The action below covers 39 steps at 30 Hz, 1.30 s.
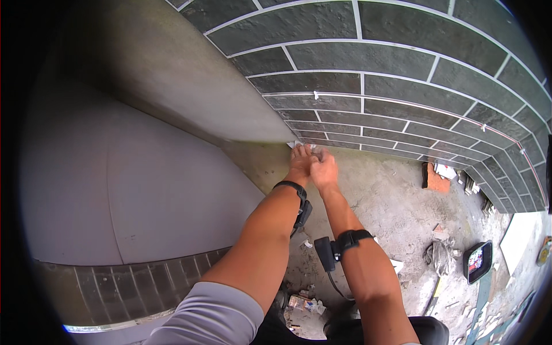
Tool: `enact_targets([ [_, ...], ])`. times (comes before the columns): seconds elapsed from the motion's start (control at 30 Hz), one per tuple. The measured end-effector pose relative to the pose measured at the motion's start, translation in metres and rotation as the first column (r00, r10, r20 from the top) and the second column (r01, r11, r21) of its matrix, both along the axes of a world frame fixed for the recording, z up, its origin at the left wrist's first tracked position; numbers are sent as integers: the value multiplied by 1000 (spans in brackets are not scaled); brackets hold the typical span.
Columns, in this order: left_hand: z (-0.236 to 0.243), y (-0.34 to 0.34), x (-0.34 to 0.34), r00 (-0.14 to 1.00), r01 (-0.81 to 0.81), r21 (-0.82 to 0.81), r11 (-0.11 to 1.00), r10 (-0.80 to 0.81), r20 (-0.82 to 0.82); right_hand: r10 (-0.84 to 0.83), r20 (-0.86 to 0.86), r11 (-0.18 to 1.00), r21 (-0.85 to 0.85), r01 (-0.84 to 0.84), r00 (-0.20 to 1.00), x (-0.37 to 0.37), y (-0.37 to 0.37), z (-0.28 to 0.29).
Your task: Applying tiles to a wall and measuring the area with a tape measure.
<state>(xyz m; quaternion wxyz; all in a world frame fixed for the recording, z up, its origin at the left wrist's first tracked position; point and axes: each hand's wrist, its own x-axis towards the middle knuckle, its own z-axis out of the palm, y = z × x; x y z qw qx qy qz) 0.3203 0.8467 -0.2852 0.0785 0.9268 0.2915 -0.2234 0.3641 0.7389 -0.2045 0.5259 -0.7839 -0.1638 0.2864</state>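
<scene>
Both arms reach forward to the foot of the dark tiled wall (pixel 402 52), at the corner beside a pale plastered column. My left hand (pixel 300 162) has its fingers stretched out against a small white piece (pixel 292 144) low in the corner, mostly covered by the fingers. Just to its right, touching or very close, my right hand (pixel 324 168) has curled fingers at the wall's base; what they hold is hidden. Black straps with small boxes circle both forearms.
A grey panel (pixel 144 184) fills the left side. A thin wire (pixel 414 103) runs along the tiles. On the dusty concrete floor (pixel 368 195) lie an orange brick (pixel 436 183), stacked tile pieces (pixel 470 185), crumpled material (pixel 440 259), a black tray (pixel 478 278), a white board (pixel 517 236) and scattered debris.
</scene>
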Motion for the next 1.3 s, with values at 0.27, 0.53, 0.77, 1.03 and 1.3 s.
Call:
enact_targets([
  [0.27, 1, 5, -14, 994, -9, 254, 967, -18, 104, 455, 309, 812, 241, -532, 835, -52, -70, 176],
  [0.53, 45, -2, -11, 994, 23, 235, 972, -49, 103, 482, 447, 669, 367, -646, 754, -95, -124, 284],
  [0.77, 39, -4, -13, 993, -48, 209, 977, 25, 112, 519, 414, 688, 316, -653, 748, -96, -128, 286],
  [1.03, 53, -9, -11, 1000, 4, 166, 986, -4, 2, 492, 450, 687, 325, -650, 745, -98, -123, 284],
  [1.3, 47, -9, -10, 995, -54, 180, 982, 38, 95, 521, 431, 678, 317, -664, 737, -94, -119, 281],
])
